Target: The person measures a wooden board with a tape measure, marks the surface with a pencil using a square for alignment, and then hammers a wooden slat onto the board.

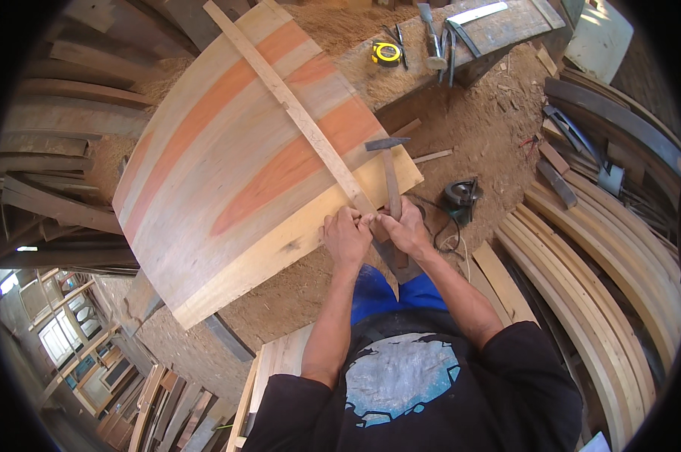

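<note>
Sawdust-floored woodshop, curved planks stacked along its sides.
A striped wooden panel (258, 158) carries a diagonal batten (303, 117); at its near edge, the left hand (346, 237) pinches the batten's end, the right hand (407, 226) grips a hammer (392, 177) upright.

The pale wooden panel (235, 166) is streaked with orange-pink bands, the tape measure (386, 53) is yellow and black, and the sawdust floor (484, 120) reddish-brown.

Your right hand (408, 226) hides the lower wooden handle of the steel-headed hammer (391, 177). Whatever your left hand (346, 237) pinches against the long pale wooden batten (295, 109) is too small to tell.
</note>
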Action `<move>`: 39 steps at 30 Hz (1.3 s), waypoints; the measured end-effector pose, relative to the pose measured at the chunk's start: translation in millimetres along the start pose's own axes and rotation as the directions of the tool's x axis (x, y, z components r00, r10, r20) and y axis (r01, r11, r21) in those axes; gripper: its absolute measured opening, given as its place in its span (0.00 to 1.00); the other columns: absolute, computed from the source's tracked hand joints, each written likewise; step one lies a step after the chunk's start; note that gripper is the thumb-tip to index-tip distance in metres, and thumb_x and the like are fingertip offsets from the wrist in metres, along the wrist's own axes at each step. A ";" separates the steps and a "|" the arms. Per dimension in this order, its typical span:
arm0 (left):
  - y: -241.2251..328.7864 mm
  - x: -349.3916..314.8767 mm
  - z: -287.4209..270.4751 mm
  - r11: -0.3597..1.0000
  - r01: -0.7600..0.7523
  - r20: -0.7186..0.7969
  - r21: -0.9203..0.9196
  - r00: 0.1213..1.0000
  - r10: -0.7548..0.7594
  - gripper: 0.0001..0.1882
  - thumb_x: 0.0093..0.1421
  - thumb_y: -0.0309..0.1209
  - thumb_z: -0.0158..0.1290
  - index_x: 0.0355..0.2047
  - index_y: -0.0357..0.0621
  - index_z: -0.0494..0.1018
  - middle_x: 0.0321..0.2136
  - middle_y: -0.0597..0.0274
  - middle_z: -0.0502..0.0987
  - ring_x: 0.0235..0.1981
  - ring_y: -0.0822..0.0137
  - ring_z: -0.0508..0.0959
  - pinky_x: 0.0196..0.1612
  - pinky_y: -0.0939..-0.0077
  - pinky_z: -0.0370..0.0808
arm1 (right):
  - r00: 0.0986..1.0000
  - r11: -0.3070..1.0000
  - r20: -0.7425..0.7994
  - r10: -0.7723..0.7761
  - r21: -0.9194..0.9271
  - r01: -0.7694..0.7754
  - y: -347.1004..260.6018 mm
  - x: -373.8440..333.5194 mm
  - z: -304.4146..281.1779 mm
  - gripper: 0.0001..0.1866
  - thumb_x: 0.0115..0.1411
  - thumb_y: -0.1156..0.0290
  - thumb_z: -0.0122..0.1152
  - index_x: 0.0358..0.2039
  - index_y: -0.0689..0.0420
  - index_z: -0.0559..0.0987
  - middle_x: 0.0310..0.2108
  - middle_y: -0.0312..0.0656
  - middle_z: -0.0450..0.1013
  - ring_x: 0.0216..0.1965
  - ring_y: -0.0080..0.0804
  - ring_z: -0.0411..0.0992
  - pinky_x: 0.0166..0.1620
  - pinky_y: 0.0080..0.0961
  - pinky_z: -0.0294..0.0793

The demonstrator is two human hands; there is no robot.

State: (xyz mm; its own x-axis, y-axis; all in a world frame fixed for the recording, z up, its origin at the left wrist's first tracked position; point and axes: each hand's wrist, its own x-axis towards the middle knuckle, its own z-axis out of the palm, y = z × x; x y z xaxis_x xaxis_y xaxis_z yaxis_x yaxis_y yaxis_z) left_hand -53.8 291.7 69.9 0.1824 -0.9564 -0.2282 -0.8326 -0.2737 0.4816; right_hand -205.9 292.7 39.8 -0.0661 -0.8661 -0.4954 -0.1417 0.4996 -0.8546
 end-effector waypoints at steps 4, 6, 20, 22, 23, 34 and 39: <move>-3.7 1.2 2.1 0.998 0.021 0.025 -0.063 0.999 -0.019 0.13 0.56 0.41 0.68 0.29 0.52 0.76 0.25 0.66 0.80 0.37 0.54 0.76 0.45 0.53 0.67 | 1.000 1.000 0.009 -0.018 -0.001 0.018 1.2 1.0 -1.0 0.20 0.55 0.66 0.68 0.42 0.67 0.78 0.37 0.51 0.82 0.41 0.41 0.82 0.46 0.36 0.79; -3.7 0.8 4.4 0.998 0.037 0.047 -0.055 0.998 -0.034 0.13 0.56 0.41 0.69 0.30 0.52 0.76 0.27 0.66 0.80 0.39 0.54 0.76 0.47 0.52 0.66 | 1.000 0.999 0.016 -0.018 -0.040 0.018 0.7 0.9 -3.1 0.19 0.55 0.66 0.68 0.43 0.66 0.78 0.37 0.51 0.81 0.42 0.43 0.81 0.47 0.37 0.78; -8.3 -1.7 11.6 0.997 0.055 0.032 -0.058 0.998 -0.054 0.15 0.57 0.45 0.68 0.32 0.53 0.76 0.30 0.65 0.80 0.44 0.55 0.75 0.51 0.50 0.62 | 0.943 0.852 0.154 -0.295 -0.405 0.333 -53.0 -44.3 -75.2 0.23 0.66 0.76 0.61 0.61 0.61 0.72 0.43 0.58 0.79 0.45 0.58 0.79 0.49 0.47 0.76; -10.7 -2.7 13.4 0.997 0.051 0.013 -0.062 0.999 -0.050 0.15 0.57 0.45 0.68 0.32 0.53 0.76 0.30 0.65 0.80 0.44 0.55 0.75 0.50 0.50 0.62 | 0.934 0.803 0.245 -0.259 -0.483 0.350 -61.6 -46.5 -79.0 0.31 0.65 0.77 0.60 0.69 0.59 0.68 0.50 0.60 0.78 0.50 0.60 0.78 0.52 0.45 0.77; -10.1 -2.4 13.0 0.997 0.050 0.021 -0.058 0.999 -0.049 0.15 0.57 0.46 0.68 0.32 0.53 0.76 0.30 0.65 0.80 0.45 0.54 0.75 0.51 0.50 0.62 | 0.934 0.800 0.246 -0.261 -0.487 0.351 -59.8 -46.6 -80.4 0.31 0.65 0.77 0.60 0.69 0.59 0.68 0.50 0.60 0.78 0.50 0.60 0.78 0.52 0.45 0.77; -11.7 -5.3 14.8 0.995 0.005 -0.016 -0.098 1.000 -0.006 0.15 0.57 0.45 0.68 0.32 0.51 0.77 0.32 0.62 0.81 0.47 0.53 0.75 0.52 0.49 0.63 | 0.794 0.671 0.367 -0.485 -0.426 0.607 -65.6 -46.2 -77.1 0.33 0.65 0.75 0.61 0.70 0.60 0.66 0.59 0.61 0.74 0.57 0.61 0.75 0.57 0.45 0.77; -3.2 -1.9 7.4 0.998 0.050 0.027 -0.032 0.998 -0.049 0.15 0.56 0.43 0.67 0.32 0.49 0.76 0.34 0.61 0.82 0.46 0.53 0.75 0.52 0.50 0.63 | 0.874 0.588 0.401 -0.274 -0.649 0.482 -65.3 -34.0 -77.2 0.34 0.64 0.71 0.63 0.70 0.55 0.66 0.48 0.58 0.79 0.45 0.59 0.80 0.45 0.49 0.80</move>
State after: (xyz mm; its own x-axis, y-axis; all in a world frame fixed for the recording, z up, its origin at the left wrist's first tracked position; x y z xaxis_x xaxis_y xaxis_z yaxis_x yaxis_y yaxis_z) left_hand -55.4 295.2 62.5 0.2088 -0.9385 -0.2748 -0.8051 -0.3245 0.4965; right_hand -270.6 288.5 124.5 0.3772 -0.8885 -0.2614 -0.7564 -0.1327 -0.6405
